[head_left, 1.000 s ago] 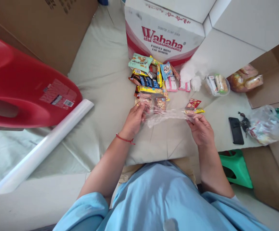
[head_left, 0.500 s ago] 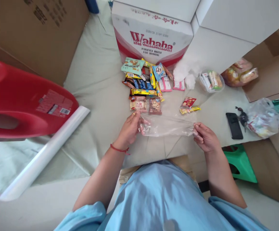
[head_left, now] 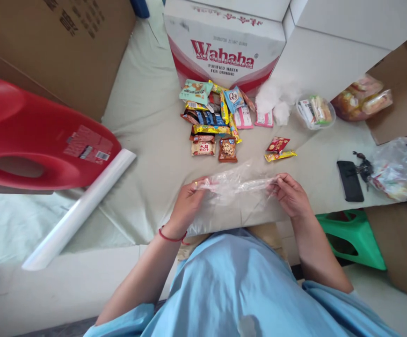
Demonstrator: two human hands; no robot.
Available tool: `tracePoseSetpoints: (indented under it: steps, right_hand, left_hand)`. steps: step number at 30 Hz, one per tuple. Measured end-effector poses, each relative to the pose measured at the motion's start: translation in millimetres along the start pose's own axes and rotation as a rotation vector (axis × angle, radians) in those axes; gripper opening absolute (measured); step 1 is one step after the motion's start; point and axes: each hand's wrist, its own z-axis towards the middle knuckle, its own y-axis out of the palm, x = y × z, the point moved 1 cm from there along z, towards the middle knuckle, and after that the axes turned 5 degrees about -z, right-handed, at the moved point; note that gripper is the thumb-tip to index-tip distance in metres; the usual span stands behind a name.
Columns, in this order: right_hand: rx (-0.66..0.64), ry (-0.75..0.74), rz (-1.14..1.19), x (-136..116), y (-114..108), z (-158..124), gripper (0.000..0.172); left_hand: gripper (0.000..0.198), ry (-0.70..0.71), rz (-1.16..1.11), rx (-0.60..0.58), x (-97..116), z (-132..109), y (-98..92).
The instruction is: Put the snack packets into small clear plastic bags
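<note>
A clear plastic bag (head_left: pixel 238 185) stretches between my two hands above the cloth-covered table. My left hand (head_left: pixel 188 202) is closed on its left side, and my right hand (head_left: pixel 290 194) pinches the right side. Just beyond the bag lie a brown cookie packet (head_left: pixel 228 150) and a cream-and-red snack packet (head_left: pixel 203 147). Behind them is a pile of wrapped snacks with a mint-green packet (head_left: pixel 195 91), a blue packet (head_left: pixel 234 99) and several yellow sticks (head_left: pixel 211 129). Apart to the right are a red packet (head_left: pixel 278 144) and a yellow stick packet (head_left: pixel 280 156).
A Wahaha carton (head_left: pixel 224 51) stands behind the snacks. To the left are a red jug (head_left: pixel 45 135) and a roll of clear film (head_left: pixel 80 210). On the right lie a round tub (head_left: pixel 316 112), a black phone (head_left: pixel 350 181), keys (head_left: pixel 365 168) and a filled plastic bag (head_left: pixel 398 171).
My hands have come slightly closer together. The bag has moved a little nearer to me, uncovering the fronts of the two near packets, and bunched up more. The view has shifted slightly.
</note>
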Motion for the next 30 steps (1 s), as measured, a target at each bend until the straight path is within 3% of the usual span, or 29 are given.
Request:
tracePoseSetpoints:
  steps: [4,7,9,12,14,16,17,20,21,25,30]
  right_hand:
    - [0.002,0.039,-0.111,6.8,-0.5,-2.8,0.039]
    - [0.076,0.02,-0.194,13.8,-8.9,-5.0,0.04]
    - [0.028,0.031,-0.319,13.5,-19.4,-7.6,0.038]
    - [-0.072,-0.037,-0.612,-6.3,-37.3,-13.2,0.032]
    - [0.019,-0.234,-0.795,-32.7,-41.1,-18.5,0.025]
    - [0.022,-0.461,-0.911,-58.6,-27.7,-24.2,0.017]
    - [-0.1,-0.54,-0.947,-66.9,-13.4,-26.1,0.014]
    - [-0.695,-0.65,-1.0,-62.9,46.5,-22.1,0.023]
    - [-0.753,-0.678,-1.06,-53.3,65.8,-15.9,0.027]
    - [-0.48,-0.641,-1.296,-4.9,113.0,22.9,0.047]
    - [-0.343,-0.533,-1.423,15.3,121.8,45.0,0.055]
  left_hand:
    - [0.048,-0.115,-0.167,0.065,-1.9,6.2,0.7]
    - [0.061,-0.248,-0.15,-0.066,-5.3,14.3,-1.0]
    - [0.071,-0.329,-0.135,-0.133,-7.1,19.3,-2.1]
    - [0.076,-0.39,-0.122,-0.158,-7.0,24.4,-1.8]
    - [0.076,-0.408,-0.086,-0.173,-5.3,25.9,0.2]
    - [0.075,-0.423,-0.037,-0.196,-3.1,26.3,3.7]
    - [0.075,-0.427,-0.013,-0.206,-1.9,26.3,5.9]
    - [0.073,-0.424,0.051,-0.221,1.1,26.4,12.5]
    - [0.072,-0.421,0.067,-0.22,1.9,26.1,14.1]
    - [0.068,-0.377,0.057,-0.196,5.6,20.0,11.9]
    - [0.058,-0.339,0.04,-0.164,6.1,-2.2,-12.0]
